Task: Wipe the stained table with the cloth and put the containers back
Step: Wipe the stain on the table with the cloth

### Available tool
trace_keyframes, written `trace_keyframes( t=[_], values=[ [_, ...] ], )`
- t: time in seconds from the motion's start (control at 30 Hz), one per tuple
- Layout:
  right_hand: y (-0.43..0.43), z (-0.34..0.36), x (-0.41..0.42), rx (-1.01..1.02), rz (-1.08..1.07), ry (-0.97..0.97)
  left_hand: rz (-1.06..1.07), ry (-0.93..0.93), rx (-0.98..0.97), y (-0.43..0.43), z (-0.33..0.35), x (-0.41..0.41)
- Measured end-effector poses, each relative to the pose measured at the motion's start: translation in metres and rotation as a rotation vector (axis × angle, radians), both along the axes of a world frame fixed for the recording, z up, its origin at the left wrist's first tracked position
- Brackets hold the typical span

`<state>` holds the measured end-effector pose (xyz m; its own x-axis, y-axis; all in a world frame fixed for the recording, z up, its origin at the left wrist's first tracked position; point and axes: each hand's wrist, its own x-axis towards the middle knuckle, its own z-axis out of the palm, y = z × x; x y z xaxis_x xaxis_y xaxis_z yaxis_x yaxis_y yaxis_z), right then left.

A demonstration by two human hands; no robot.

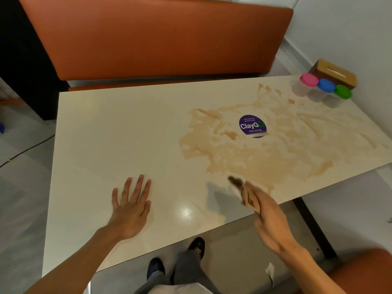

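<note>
Near the tabletop's [106,134] front edge, the right hand [269,217] grips the cloth [246,194] at the stain's [254,155] rim, likely poised to wipe. Spread flat and open, the left hand [131,209] probably braces. At the far right corner the containers [324,85] stand beyond the spill.

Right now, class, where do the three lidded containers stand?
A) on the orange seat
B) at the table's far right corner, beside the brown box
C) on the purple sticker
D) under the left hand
B: the containers stand in a row by the brown box at the table corner.
</note>
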<state>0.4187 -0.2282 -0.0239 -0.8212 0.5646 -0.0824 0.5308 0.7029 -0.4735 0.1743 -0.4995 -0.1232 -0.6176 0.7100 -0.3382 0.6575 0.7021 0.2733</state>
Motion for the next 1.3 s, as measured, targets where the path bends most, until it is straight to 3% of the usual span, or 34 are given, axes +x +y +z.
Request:
trace_keyframes(
  t=[0.1,0.2,0.53,1.0,1.13,1.3],
  values=[
    [0.009,-0.021,-0.029,0.208,-0.010,-0.140,-0.004,-0.009,-0.008,0.001,0.001,0.001],
    [-0.007,-0.057,-0.052,0.148,0.003,-0.343,-0.015,-0.017,-0.005,0.000,0.001,0.001],
    [-0.063,-0.084,-0.083,0.061,-0.195,-0.306,-0.043,-0.044,-0.066,0.002,0.003,0.000],
    [-0.153,-0.095,-0.083,0.055,0.162,-0.174,-0.144,-0.080,-0.082,-0.003,0.008,-0.008],
    [-0.161,-0.080,-0.062,-0.078,0.314,-0.133,-0.156,-0.091,-0.082,-0.004,0.011,-0.010],
    [-0.154,-0.048,-0.040,-0.280,0.418,-0.258,-0.158,-0.093,-0.065,-0.005,0.013,-0.010]
  ],
)
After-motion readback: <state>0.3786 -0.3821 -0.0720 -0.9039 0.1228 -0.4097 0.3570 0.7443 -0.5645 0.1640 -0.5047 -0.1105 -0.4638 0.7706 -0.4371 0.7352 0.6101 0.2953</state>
